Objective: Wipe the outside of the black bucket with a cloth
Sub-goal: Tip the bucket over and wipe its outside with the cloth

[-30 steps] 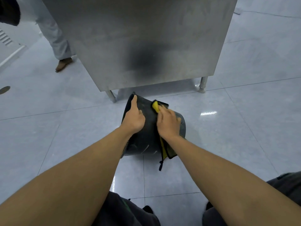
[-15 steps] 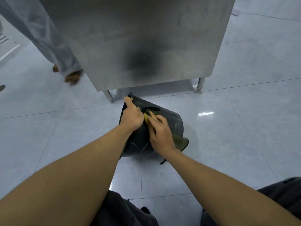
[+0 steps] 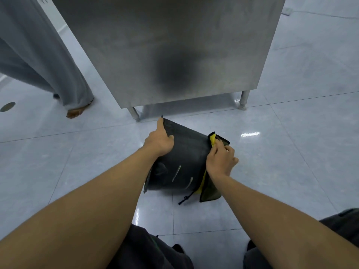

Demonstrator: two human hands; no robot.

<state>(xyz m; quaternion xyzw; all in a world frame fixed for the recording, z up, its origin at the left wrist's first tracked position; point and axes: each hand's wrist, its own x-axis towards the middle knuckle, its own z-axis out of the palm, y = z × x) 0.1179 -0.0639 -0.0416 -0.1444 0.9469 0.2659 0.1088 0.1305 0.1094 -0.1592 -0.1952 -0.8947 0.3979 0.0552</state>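
Note:
The black bucket (image 3: pixel 182 162) lies tipped on the grey tiled floor, its side facing me, with pale scuff marks on it. My left hand (image 3: pixel 160 139) grips its upper left edge, the index finger stretched along the rim. My right hand (image 3: pixel 220 159) presses a dark green and yellow cloth (image 3: pixel 210 189) against the bucket's right side. The cloth shows above the fingers and hangs down below the wrist to the floor. A black cord (image 3: pixel 185 199) trails from the bucket's lower edge.
A stainless steel cabinet (image 3: pixel 174 51) on short legs stands just behind the bucket. Another person's grey trouser leg and brown shoe (image 3: pixel 74 112) are at the left. A round floor drain (image 3: pixel 7 106) sits at the far left. My knees are at the bottom.
My right hand has slid the cloth from the middle of the bucket's side to its right side. The other person has stepped closer at the left. My left hand has kept its hold on the rim.

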